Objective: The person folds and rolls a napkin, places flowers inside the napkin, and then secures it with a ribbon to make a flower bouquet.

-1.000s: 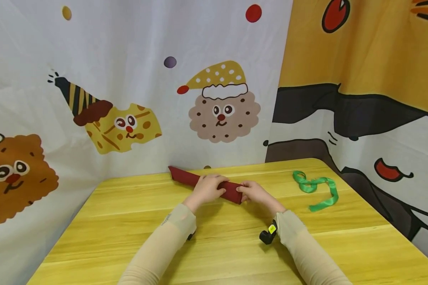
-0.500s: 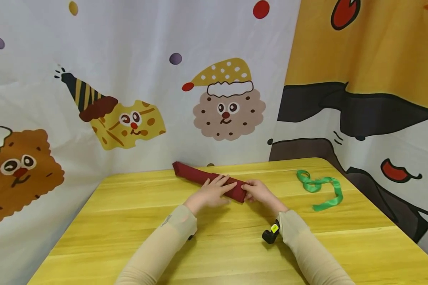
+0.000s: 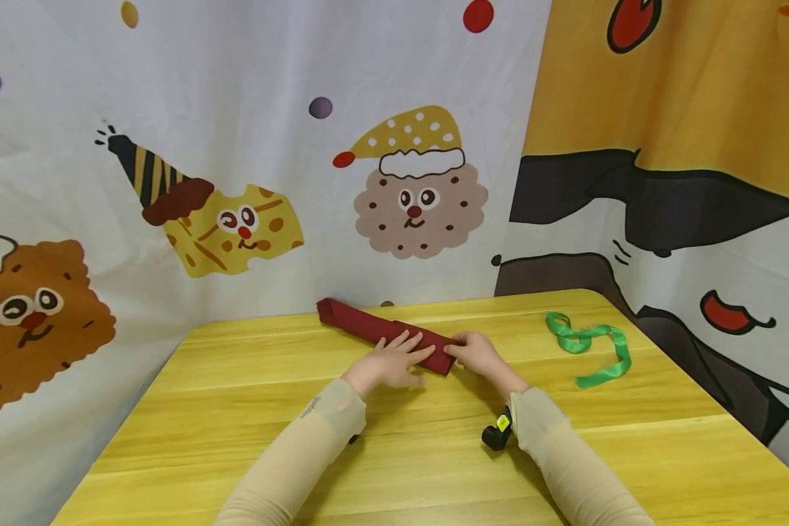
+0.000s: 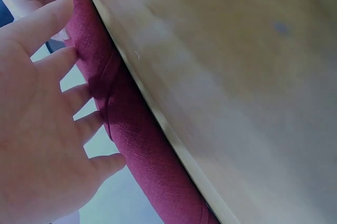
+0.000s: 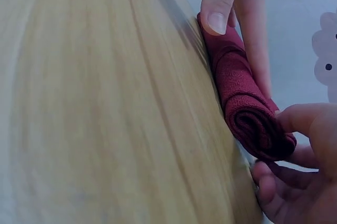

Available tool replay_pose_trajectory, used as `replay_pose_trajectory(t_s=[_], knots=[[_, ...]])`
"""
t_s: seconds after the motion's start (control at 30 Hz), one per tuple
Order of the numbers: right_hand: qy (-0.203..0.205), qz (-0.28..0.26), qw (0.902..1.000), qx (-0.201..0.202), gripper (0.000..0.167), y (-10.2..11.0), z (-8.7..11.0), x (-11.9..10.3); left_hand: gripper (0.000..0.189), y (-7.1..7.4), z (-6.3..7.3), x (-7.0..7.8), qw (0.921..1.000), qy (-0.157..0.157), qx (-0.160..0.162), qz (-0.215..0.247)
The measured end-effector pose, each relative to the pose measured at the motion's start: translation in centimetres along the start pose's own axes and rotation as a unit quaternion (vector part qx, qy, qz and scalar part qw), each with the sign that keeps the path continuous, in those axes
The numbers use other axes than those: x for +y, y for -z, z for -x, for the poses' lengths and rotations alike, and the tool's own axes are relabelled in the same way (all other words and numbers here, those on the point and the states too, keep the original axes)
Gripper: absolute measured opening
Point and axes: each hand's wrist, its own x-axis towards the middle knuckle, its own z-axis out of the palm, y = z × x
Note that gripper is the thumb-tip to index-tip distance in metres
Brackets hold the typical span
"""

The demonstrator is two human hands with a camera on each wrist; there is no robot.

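A dark red cloth (image 3: 361, 324), rolled into a long tube, lies slantwise near the back of the table. My left hand (image 3: 391, 363) rests its spread, straight fingers on the roll; in the left wrist view those fingertips (image 4: 113, 162) touch the side of the cloth. At the roll's right end, my right hand (image 3: 480, 356) pinches the cloth between thumb and fingers. The right wrist view shows the spiral layers of that rolled end (image 5: 258, 132), with the right thumb and fingers (image 5: 303, 116) on either side of it.
A curled green ribbon (image 3: 621, 351) lies on the wooden table (image 3: 434, 467) to the right of the roll. A white printed curtain (image 3: 256, 131) hangs behind the table, with a yellow and black one (image 3: 605, 102) at the right.
My left hand has straightened and spread its fingers, which were curled over the roll. The right hand stays on the roll's right end. The head view has shifted slightly.
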Motion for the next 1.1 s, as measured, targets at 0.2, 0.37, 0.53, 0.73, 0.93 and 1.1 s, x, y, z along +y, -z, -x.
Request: replay_pose_trajectory(t_s=[0.2,0.37,0.53,0.73,0.93,1.1], knots=[[0.068,0.045,0.9965,0.017,0.031,0.1,-0.3,0.4,0.068,-0.1,-0.4,-0.1,1.0,0.001,-0.007,0.006],[0.088,0.068,0.9937,0.016,0.022,0.0,-0.4,0.6,0.068,-0.1,-0.7,0.0,0.9998,0.007,-0.015,0.012],[0.072,0.073,0.9947,0.005,0.022,0.1,-0.2,0.6,0.068,-0.1,-0.9,0.4,0.9995,0.024,-0.019,-0.01],[0.07,0.083,0.9941,-0.011,0.022,0.2,-0.2,0.4,0.07,0.1,-0.7,1.1,0.9978,0.051,-0.036,-0.022],[0.068,0.085,0.9934,-0.034,0.02,0.4,-0.3,0.0,0.072,0.4,-0.4,1.1,0.9974,0.047,-0.053,-0.011],[0.069,0.088,0.9922,-0.055,0.018,0.7,-0.1,-0.1,0.071,0.3,-0.2,1.0,0.9971,0.038,-0.065,-0.002]])
